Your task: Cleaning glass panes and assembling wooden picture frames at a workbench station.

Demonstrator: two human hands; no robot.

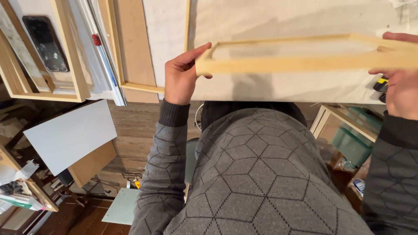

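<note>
Holding a pale wooden frame (pixel 305 58) above the table (pixel 270 19), the left hand (pixel 180 74) pinches its near corner with thumb and fingers closed, and the right hand (pixel 398 74) clasps the far end. It looks light and stiff, yet thin; the joints may be weak, so gripping both ends seems best.
</note>
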